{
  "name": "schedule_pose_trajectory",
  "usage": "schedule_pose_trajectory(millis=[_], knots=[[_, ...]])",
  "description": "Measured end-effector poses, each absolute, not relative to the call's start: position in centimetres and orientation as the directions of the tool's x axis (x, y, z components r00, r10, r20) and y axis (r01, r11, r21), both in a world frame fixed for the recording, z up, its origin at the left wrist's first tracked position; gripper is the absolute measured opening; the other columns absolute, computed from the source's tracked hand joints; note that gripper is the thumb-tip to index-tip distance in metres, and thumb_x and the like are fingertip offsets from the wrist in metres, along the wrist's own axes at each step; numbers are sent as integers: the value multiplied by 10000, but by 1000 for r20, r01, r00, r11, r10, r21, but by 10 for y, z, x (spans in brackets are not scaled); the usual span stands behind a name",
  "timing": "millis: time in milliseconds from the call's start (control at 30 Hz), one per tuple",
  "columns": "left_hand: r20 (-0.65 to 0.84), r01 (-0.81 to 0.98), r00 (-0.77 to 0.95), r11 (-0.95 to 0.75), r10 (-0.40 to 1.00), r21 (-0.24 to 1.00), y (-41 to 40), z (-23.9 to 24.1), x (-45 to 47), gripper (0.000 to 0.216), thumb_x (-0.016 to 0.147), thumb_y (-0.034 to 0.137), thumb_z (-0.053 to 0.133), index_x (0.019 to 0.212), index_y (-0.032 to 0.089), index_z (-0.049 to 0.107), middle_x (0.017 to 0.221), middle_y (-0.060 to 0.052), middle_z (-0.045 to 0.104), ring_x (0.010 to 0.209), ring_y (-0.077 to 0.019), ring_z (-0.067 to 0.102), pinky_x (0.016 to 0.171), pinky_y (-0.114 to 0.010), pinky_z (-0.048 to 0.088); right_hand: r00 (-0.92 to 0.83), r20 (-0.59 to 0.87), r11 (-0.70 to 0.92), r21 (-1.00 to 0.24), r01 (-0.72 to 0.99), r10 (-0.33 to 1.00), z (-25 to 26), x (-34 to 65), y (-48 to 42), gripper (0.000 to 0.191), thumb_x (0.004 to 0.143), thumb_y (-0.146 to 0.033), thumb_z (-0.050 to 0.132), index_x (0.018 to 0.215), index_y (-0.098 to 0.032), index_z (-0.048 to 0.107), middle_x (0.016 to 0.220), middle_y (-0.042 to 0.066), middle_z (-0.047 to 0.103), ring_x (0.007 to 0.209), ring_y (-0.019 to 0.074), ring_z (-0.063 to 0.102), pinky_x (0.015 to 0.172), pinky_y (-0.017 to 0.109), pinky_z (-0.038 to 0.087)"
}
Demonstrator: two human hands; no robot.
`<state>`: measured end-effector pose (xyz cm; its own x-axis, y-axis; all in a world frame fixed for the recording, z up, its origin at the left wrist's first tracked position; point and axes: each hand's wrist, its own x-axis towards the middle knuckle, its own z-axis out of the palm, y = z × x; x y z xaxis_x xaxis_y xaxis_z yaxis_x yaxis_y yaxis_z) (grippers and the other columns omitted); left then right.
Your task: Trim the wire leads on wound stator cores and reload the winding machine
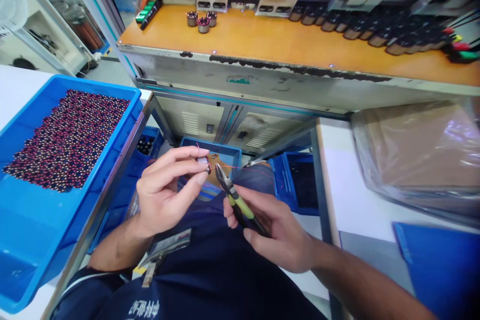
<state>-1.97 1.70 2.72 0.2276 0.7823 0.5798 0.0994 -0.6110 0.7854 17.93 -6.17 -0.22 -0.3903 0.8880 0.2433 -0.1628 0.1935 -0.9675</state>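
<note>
Between the thumb and fingertips of my left hand [168, 185] is a small wound motor stator [204, 162], partly covered by the fingers. Thin red wire [232, 167] trails from its right side. My right hand [273, 225] is wrapped round the green-and-black handles of a pair of diagonal cutters [240, 202]. Their metal jaws point up and left, close beside the stator; whether they touch the wire I cannot tell. Both hands are above my lap, in front of a dark blue shirt.
On the left a blue tray [56, 225] holds many tightly packed stators. Three stators [203, 25] and a marker [151, 14] lie on the orange machine ledge [255, 35]. Dark cylindrical parts line its right side. A plastic-wrapped carton [420, 150] rests on the right table; blue bins [296, 180] stand below.
</note>
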Motion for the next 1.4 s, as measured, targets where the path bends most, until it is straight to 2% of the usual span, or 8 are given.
schedule_pose_trajectory(millis=[300,533,667,733,867,1000,1233,1400], knots=[[578,75,246,-610,778,789,16,25,-20,310,767,-4,715,994,204,748,1082,-74,743,966,-189,709,813,-313,599,-338,260,264,-964,-37,904,-1,177,-61,773,787,22,491,1451,-364,404,835,-9,547,654,81,495,592,201,461],[639,57,319,-687,700,724,20,19,-27,310,764,7,721,1004,203,708,1191,-97,661,949,-200,714,789,-339,634,-268,22,14,-999,-34,963,-2,185,-65,621,811,-30,538,1378,-279,496,917,24,583,751,93,563,694,216,507],[641,-53,281,-655,715,754,24,15,-28,610,684,-31,775,1173,264,561,1185,-75,621,961,-206,720,782,-348,658,-298,18,-3,-997,-71,954,8,194,-69,643,835,-7,522,1384,-340,487,953,24,587,757,86,568,715,210,526],[618,-105,278,-616,735,780,24,16,-26,676,690,-42,769,1219,277,494,1133,-57,643,972,-195,722,803,-339,655,-333,24,1,-998,-70,943,14,197,-70,699,831,18,498,1407,-377,453,991,24,584,784,86,572,747,220,532],[608,-108,268,-604,747,790,21,15,-23,701,691,-64,758,1246,258,475,1088,-50,694,991,-187,725,887,-362,632,-403,26,9,-999,-44,915,20,199,-72,764,812,31,468,1459,-364,382,1067,43,575,910,121,592,868,300,533],[613,-105,253,-608,749,787,19,13,-23,754,659,-93,766,1276,243,492,1106,-60,709,1000,-200,727,888,-364,640,-444,34,19,-999,-38,896,22,196,-70,784,796,37,468,1478,-334,356,1108,59,576,999,148,595,962,360,507],[594,-65,274,-602,756,796,17,14,-23,681,720,-55,740,1281,241,490,1102,-62,725,984,-199,739,838,-344,657,-449,20,0,-999,-45,893,24,192,-68,754,801,25,478,1477,-288,359,1109,75,579,972,155,603,920,363,539],[570,-40,291,-586,768,810,16,12,-26,691,730,-33,743,1298,258,478,1101,-60,730,991,-200,738,846,-341,655,-439,34,-5,-996,-87,898,22,189,-69,767,827,35,458,1476,-359,351,1104,56,575,926,130,604,859,325,551]])
